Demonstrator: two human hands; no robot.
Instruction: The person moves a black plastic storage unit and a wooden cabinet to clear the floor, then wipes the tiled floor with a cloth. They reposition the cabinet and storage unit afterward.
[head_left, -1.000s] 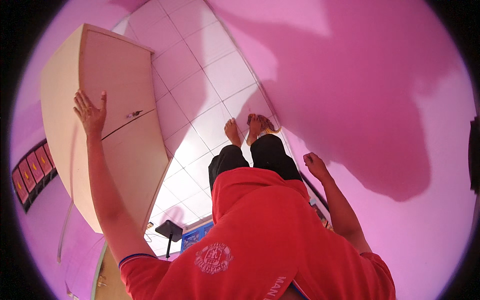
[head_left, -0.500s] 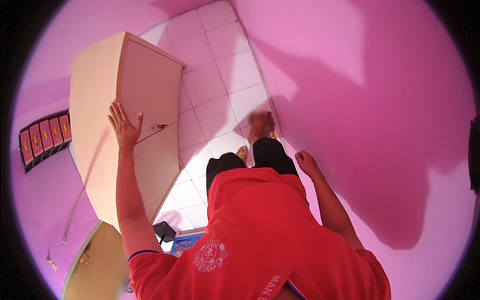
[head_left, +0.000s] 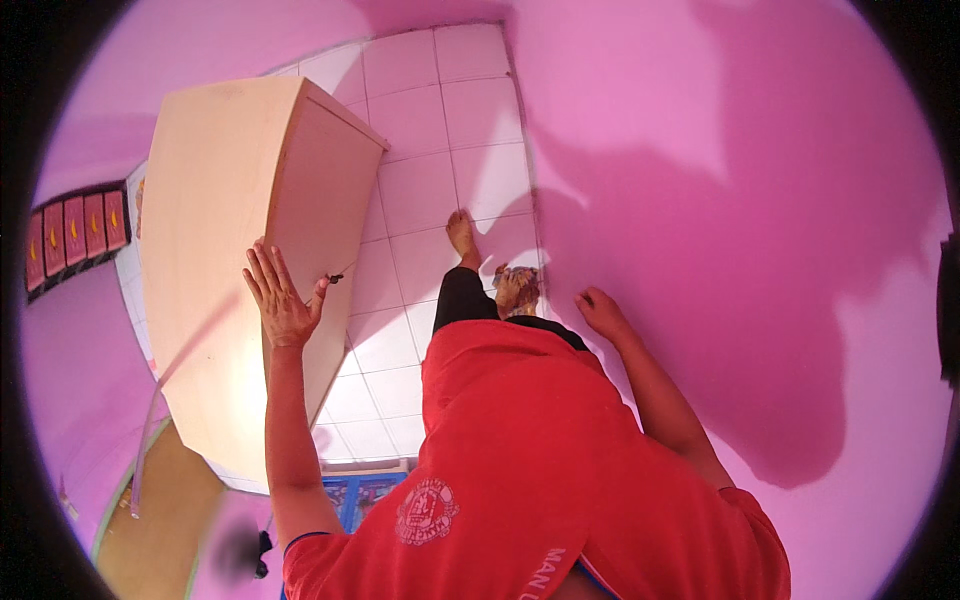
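Observation:
My left hand (head_left: 283,300) lies with fingers outstretched and thumb apart along the upper edge of a pale wooden cabinet (head_left: 325,200). It seems to rest on that edge, palm side partly hidden. On the cabinet's front, just beyond the thumb, a key (head_left: 335,279) sticks out of a lock. Beside the pink wall, my right hand (head_left: 603,312) hangs at hip height with its fingers curled in. Nothing shows between those fingers.
A pink wall (head_left: 640,260) rises close on my right, with my shadow across it. White tiles (head_left: 415,195) run ahead under my feet. At far left stands a row of pink drawers (head_left: 75,235). Blue items (head_left: 370,492) and an olive panel (head_left: 160,520) lie lower left.
My feet have stepped along the tiles, the left foot now ahead. The cabinet has shifted rightward and slightly down in view. My left hand stays at its edge; my right stays curled.

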